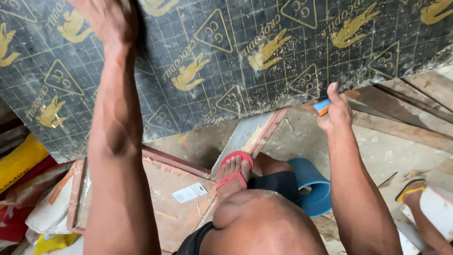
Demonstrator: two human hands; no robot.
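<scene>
The right hand (pixel 336 109) is closed in a grip round a small blue and orange block-shaped tool (pixel 322 106) — thumb up, fingers curled — held just at the lower edge of the large black film-faced plywood sheet printed with yellow grid lines and emblems (pixel 245 52). The left hand (pixel 107 19) lies flat on the face of that sheet near its upper left; whether its fingers hook anything I cannot tell, since the top of the hand runs out of view, but it looks open and pressing.

The step in hand appears to be steadying the sheet while marking or measuring along its lower edge. The next move would call for the left palm to hold the sheet firm and the right wrist to bring the tool squarely against the edge.

Both forearms reach forward — the left stretched nearly straight, the right bent and lower. Below the sheet, a foot in a red sandal (pixel 234 171) rests on a wooden board (pixel 179 208), with a blue plastic pipe section (pixel 312 186) beside it.
</scene>
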